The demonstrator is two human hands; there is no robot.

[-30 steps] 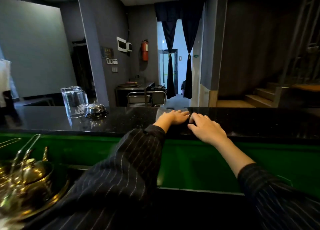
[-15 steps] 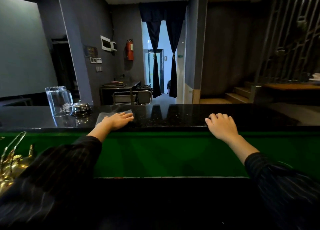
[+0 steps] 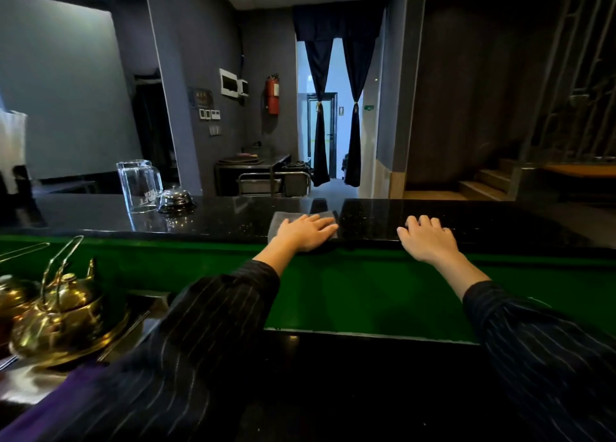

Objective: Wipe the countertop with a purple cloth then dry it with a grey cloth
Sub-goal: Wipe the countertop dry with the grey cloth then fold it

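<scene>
Left hand (image 3: 306,234) is flat, fingers straight, pressing the grey cloth (image 3: 279,222) onto the black worktop (image 3: 226,220). Right hand (image 3: 428,243) rests on the worktop edge off to its right, fingers loosely bent, holding nothing.

Left of centre: 1 inverted glass jug (image 3: 140,186) just beside 1 service bell (image 3: 175,201). Lower left: brass kettle (image 3: 63,311). Upper centre: red fire extinguisher (image 3: 272,94), dark curtains (image 3: 355,75).
</scene>
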